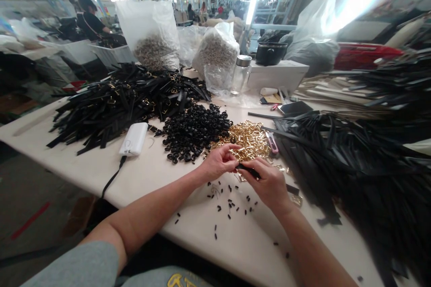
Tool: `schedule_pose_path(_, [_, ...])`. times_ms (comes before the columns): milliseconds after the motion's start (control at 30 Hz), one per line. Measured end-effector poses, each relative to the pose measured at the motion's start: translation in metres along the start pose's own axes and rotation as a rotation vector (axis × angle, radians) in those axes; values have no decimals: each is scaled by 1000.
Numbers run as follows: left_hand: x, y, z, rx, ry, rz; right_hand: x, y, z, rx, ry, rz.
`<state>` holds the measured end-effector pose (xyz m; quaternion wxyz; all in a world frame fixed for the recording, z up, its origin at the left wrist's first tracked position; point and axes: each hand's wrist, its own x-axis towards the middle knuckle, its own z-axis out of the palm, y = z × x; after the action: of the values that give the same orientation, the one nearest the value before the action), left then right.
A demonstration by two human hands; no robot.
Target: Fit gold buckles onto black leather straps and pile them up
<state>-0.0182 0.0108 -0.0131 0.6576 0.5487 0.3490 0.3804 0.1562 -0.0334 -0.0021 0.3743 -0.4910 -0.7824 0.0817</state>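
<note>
Both hands meet over the table in front of a heap of gold buckles (249, 136). My right hand (269, 181) is closed round a short black strap (247, 169), which points to the left. At the strap's left end my left hand (220, 161) pinches with thumb and fingertips, its index finger stretched out above. Whether a buckle or loop sits between the fingertips is too small to tell. Left of the buckles lies a pile of small black loops (193, 132). Several tiny black pieces (230, 202) are scattered on the tabletop below the hands.
Buckled black straps (128, 98) are heaped at the back left, plain black strips (313, 157) at the right. A white power bank (134, 139) with a cable lies left. A pink-handled cutter (272, 142), glass jar (240, 76), phone (295, 108) and filled plastic bags (155, 49) stand or lie further back.
</note>
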Motion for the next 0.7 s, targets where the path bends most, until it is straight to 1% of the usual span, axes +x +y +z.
schedule_pose_path(67, [1,2,-4,54,-21,12,0,0,-1,1,1,-3])
schedule_pose_path(133, [3,8,-14,204,8,59,1,1,-2,2,10,-9])
schedule_pose_path(167, [3,12,-21,322,63,97,1,2,-2,2,18,-13])
schedule_pose_path(200, [4,18,-30,466,150,141,1,3,-3,0,26,-15])
schedule_pose_path(267, [4,28,-49,771,379,222,1,4,-4,-8,41,-11])
schedule_pose_path(300, [5,31,-58,914,474,244,1,5,-5,-10,48,-10])
schedule_pose_path(333, [5,34,-65,1040,542,245,1,6,-5,-9,52,-10])
schedule_pose_path(367, [5,35,-71,1145,578,228,1,6,-5,-9,53,-9])
schedule_pose_path(433, [6,32,-78,1294,601,181,1,7,-4,-8,49,-7])
schedule_pose_path(533, [9,24,-79,1427,568,173,1,8,-1,-26,34,4])
schedule_pose_path(600, [11,20,-78,1473,535,192,0,8,0,-47,32,5])
schedule_pose_path(700, [13,17,-76,1485,511,205,0,9,1,-67,44,3])
